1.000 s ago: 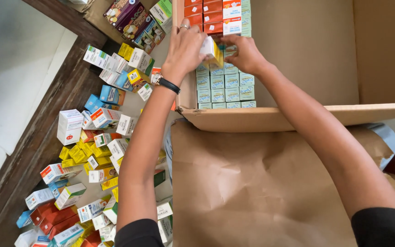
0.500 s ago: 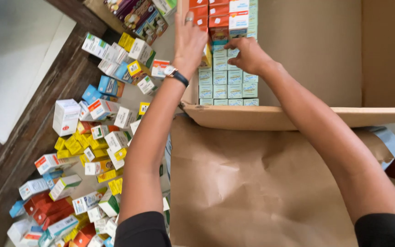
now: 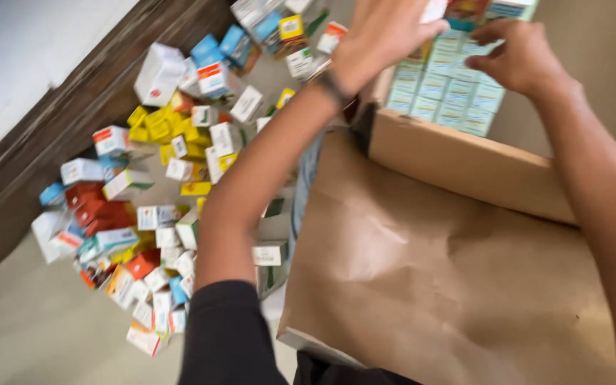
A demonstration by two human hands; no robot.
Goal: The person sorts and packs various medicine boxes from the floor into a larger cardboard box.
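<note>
The view is blurred by motion. My left hand (image 3: 379, 36) reaches over the near left corner of a big cardboard carton (image 3: 465, 164), with a small white box (image 3: 433, 10) at its fingertips; whether it grips that box is unclear. A dark wristwatch (image 3: 333, 85) sits on that wrist. My right hand (image 3: 518, 57) hovers inside the carton, fingers apart, just above neat rows of pale green boxes (image 3: 443, 93) and holding nothing that I can see.
Many small medicine-type boxes (image 3: 172, 164) in yellow, red, white and blue lie scattered on the floor to the left. A dark wooden strip (image 3: 51, 135) borders them. Brown paper (image 3: 436, 271) covers a surface in front of the carton.
The view has swung down and tilted, so the carton now sits at the upper right. The yellow-and-white box that both hands held is no longer visible. Both hands remain at the carton's packed rows.
</note>
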